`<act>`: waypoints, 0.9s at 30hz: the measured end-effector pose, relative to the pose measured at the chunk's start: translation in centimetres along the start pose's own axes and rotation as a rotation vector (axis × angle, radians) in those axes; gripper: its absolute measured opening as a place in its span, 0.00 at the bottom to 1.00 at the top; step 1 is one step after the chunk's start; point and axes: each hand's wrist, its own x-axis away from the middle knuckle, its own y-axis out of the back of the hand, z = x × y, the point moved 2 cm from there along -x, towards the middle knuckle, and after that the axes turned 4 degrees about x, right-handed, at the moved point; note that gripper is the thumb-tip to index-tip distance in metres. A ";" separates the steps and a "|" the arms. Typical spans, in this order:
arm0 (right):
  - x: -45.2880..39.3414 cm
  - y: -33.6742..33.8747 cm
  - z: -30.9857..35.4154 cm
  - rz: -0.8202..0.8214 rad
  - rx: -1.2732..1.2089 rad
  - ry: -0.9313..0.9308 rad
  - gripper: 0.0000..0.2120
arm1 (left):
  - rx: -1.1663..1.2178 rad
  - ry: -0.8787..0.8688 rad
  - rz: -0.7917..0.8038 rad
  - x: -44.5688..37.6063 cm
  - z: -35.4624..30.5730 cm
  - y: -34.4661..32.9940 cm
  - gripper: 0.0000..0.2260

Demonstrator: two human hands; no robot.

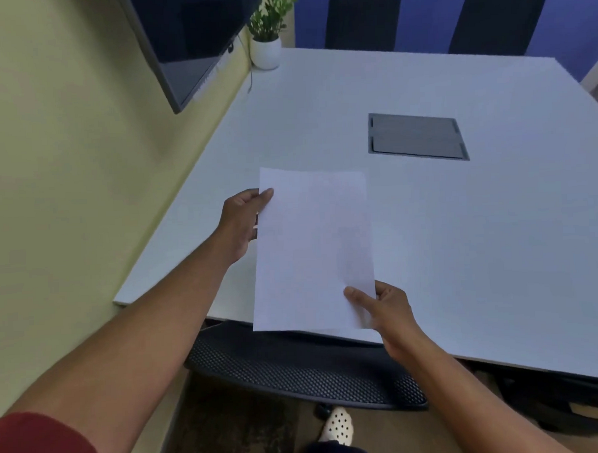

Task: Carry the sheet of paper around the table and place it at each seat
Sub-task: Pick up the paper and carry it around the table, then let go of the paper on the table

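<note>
left hand (244,222) and right hand (385,308) (2 thumbs on top) pinch sheet of paper (314,249) over table (479,235).

A yellow wall (64,151) holds a dark screen (186,43). The far wall (425,12) is blue, with two black chairs (362,19) before it. A small plant (267,36) sits in the corner. The floor (231,428) is brown.

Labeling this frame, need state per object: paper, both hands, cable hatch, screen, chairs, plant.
sheet of paper: held over the near table edge, blank side up
left hand: gripping the sheet's left edge
right hand: pinching its bottom right corner
cable hatch: lids closed
wall screen: off
near chair: pushed in
far chairs: empty
potted plant: upright
</note>
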 end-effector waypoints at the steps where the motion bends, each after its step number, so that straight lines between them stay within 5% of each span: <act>1: -0.2 0.1 0.2 -0.014 -0.008 0.006 0.10 | -0.005 0.004 0.020 -0.2 -0.1 0.1 0.10; 8: -5.6 -1.2 0.0 -0.064 0.002 -0.045 0.09 | -0.221 0.194 0.171 -3.3 3.4 3.3 0.15; 21: -14.3 -0.3 -5.7 -0.182 0.187 -0.282 0.15 | -0.404 0.291 0.142 -13.8 14.0 2.9 0.19; 27: -17.0 0.0 -7.7 -0.208 0.307 -0.316 0.05 | -0.503 0.297 0.152 -16.9 17.7 2.8 0.17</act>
